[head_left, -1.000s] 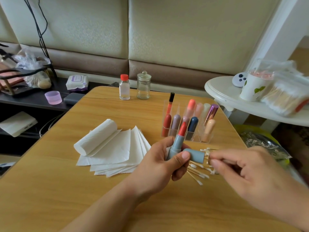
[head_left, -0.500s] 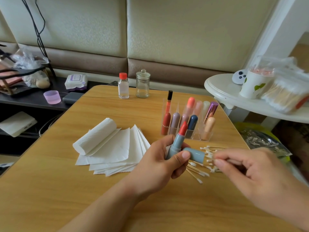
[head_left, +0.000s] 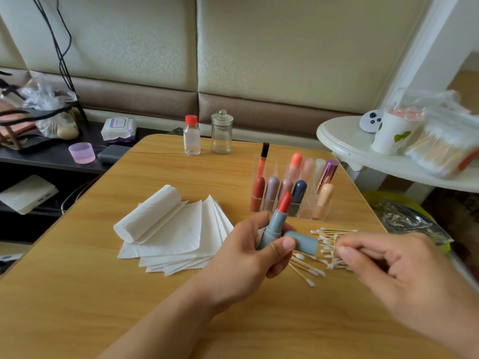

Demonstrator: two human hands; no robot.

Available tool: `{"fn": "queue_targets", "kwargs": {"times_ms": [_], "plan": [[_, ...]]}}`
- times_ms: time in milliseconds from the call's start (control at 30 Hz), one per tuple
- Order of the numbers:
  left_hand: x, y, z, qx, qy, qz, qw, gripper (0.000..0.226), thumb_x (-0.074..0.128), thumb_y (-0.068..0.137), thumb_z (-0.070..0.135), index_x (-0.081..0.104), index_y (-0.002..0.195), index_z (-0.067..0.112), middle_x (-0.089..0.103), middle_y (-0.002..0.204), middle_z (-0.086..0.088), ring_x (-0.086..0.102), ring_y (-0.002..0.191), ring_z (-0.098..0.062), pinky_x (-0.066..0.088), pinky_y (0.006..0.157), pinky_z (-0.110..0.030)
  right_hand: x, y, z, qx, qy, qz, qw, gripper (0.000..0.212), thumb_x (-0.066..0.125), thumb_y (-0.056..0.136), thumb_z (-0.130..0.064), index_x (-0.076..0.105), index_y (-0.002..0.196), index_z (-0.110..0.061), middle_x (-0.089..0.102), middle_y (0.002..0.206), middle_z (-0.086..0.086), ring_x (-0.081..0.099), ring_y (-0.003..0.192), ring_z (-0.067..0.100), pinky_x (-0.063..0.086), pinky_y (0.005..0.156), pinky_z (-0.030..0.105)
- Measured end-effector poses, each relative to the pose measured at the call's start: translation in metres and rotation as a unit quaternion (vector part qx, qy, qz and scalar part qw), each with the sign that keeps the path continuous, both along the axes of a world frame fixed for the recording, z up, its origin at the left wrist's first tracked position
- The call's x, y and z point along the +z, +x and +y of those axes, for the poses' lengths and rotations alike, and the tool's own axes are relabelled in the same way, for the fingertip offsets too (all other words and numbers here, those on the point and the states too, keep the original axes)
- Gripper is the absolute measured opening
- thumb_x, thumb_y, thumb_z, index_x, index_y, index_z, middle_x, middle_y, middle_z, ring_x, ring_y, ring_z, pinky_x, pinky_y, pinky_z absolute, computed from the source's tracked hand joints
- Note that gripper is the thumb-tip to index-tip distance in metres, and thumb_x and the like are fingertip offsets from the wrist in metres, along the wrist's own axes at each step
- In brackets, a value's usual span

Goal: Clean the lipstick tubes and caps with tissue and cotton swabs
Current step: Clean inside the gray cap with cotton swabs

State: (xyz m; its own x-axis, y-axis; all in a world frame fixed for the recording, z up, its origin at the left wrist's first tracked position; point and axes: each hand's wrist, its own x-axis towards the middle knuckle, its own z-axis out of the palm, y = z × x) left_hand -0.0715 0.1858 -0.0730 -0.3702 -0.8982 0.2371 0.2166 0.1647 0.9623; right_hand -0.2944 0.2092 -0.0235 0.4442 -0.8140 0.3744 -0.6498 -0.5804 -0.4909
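Open lipstick point(head_left: 277, 218), grey-blue tube with the red bullet wound up, sits tilted in the left hand point(head_left: 248, 252), fingers curled round the lower barrel; the matching cap point(head_left: 302, 242) is pinned sideways under the same thumb, mouth pointing right toward the swabs. Both are held above the table point(head_left: 77, 294), not resting on it. Right hand point(head_left: 388, 268) is just beside the cap, thumb and forefinger closing on the cotton swabs point(head_left: 329, 250) scattered on the wood; looks like it pinches one stick, but blur makes it hard to confirm a single swab is isolated. Step in hand, as I read it: pick one swab for the cap interior. To do it well, lift one stick clear by its middle so the rest don't drag along, keep the bullet tip away from the thumb and cap rim to avoid fresh smears, then feed the swab straight into the cap mouth. Stack of tissue sheets point(head_left: 176, 239) with the roll point(head_left: 147, 216) lies left of the left hand, near. Clear organizer point(head_left: 287, 200) with the other lipsticks stands behind the hands, apart from them.
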Motion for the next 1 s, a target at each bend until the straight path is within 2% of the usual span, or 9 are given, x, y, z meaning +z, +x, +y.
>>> {"fn": "queue_targets", "kwargs": {"times_ms": [100,233,367,467,600,700,833,900,1000], "plan": [[-0.001,0.000,-0.001,0.010,0.000,-0.003,1.000,0.024,0.055,0.094,0.013,0.050,0.104,-0.008,0.043,0.065,-0.011,0.039,0.055,-0.016,0.034,0.054,-0.027,-0.002,0.002,0.003,0.024,0.002,0.052,0.998,0.032,0.050,0.094,-0.045,0.069,0.076,-0.026,0.054,0.054,-0.006,0.035,0.041,-0.003,0.022,0.043,0.008],[-0.001,0.000,0.001,0.004,-0.005,-0.011,1.000,0.022,0.056,0.094,0.013,0.051,0.103,-0.006,0.044,0.064,-0.010,0.039,0.057,-0.017,0.035,0.055,-0.027,0.001,-0.003,0.003,0.009,0.036,-0.032,0.999,0.034,0.048,0.091,-0.056,0.071,0.084,-0.033,0.053,0.050,-0.007,0.039,0.038,0.005,0.030,0.038,0.020],[-0.001,0.001,-0.001,0.010,0.007,0.002,1.000,0.023,0.055,0.093,0.013,0.050,0.104,-0.007,0.043,0.065,-0.011,0.039,0.056,-0.015,0.034,0.054,-0.024,0.001,-0.001,0.006,0.035,0.034,0.031,0.998,0.048,0.042,0.097,-0.062,0.070,0.080,-0.026,0.054,0.054,-0.006,0.038,0.040,0.000,0.023,0.042,0.012],[-0.001,0.002,-0.001,0.001,0.004,-0.004,1.000,0.022,0.055,0.093,0.012,0.051,0.103,-0.007,0.043,0.064,-0.011,0.040,0.054,-0.014,0.036,0.053,-0.020,0.002,-0.006,0.003,0.023,0.034,-0.010,0.999,0.037,0.048,0.094,-0.054,0.071,0.081,-0.029,0.052,0.051,-0.007,0.037,0.039,0.001,0.024,0.041,0.013],[-0.002,0.002,-0.001,0.011,0.005,-0.011,1.000,0.019,0.055,0.094,0.011,0.052,0.104,-0.005,0.044,0.064,-0.009,0.041,0.054,-0.013,0.037,0.053,-0.019,0.000,-0.005,0.005,0.027,0.020,0.051,0.998,0.041,0.046,0.095,-0.051,0.070,0.077,-0.023,0.056,0.055,-0.005,0.037,0.040,0.001,0.024,0.042,0.010],[-0.002,0.002,-0.001,0.006,0.009,-0.015,1.000,0.021,0.056,0.092,0.014,0.052,0.103,-0.004,0.044,0.065,-0.010,0.041,0.055,-0.014,0.036,0.053,-0.021,0.000,-0.009,0.004,0.020,0.038,-0.002,0.999,0.032,0.049,0.092,-0.052,0.071,0.084,-0.030,0.054,0.052,-0.005,0.041,0.039,0.007,0.031,0.039,0.020],[-0.002,0.003,-0.002,0.015,0.015,-0.009,1.000,0.020,0.055,0.092,0.013,0.053,0.103,-0.004,0.043,0.067,-0.013,0.042,0.055,-0.014,0.037,0.053,-0.021,0.000,-0.009,0.006,0.025,0.022,0.049,0.998,0.037,0.048,0.094,-0.049,0.070,0.079,-0.023,0.055,0.054,-0.006,0.038,0.042,0.001,0.026,0.043,0.012],[-0.003,0.003,-0.002,0.007,0.017,-0.011,1.000,0.019,0.055,0.092,0.013,0.054,0.103,-0.003,0.044,0.066,-0.010,0.042,0.055,-0.013,0.037,0.053,-0.021,-0.001,-0.009,0.006,0.039,0.049,0.016,0.998,0.034,0.049,0.094,-0.049,0.071,0.082,-0.026,0.055,0.054,-0.006,0.040,0.042,0.001,0.027,0.043,0.010],[-0.002,0.002,-0.002,0.009,0.017,-0.010,1.000,0.017,0.055,0.092,0.013,0.054,0.101,-0.002,0.043,0.069,-0.014,0.042,0.055,-0.013,0.038,0.053,-0.020,-0.002,-0.012,0.003,0.000,0.009,0.010,1.000,0.033,0.049,0.093,-0.049,0.070,0.080,-0.027,0.052,0.052,-0.006,0.036,0.040,-0.001,0.024,0.042,0.009]]}}
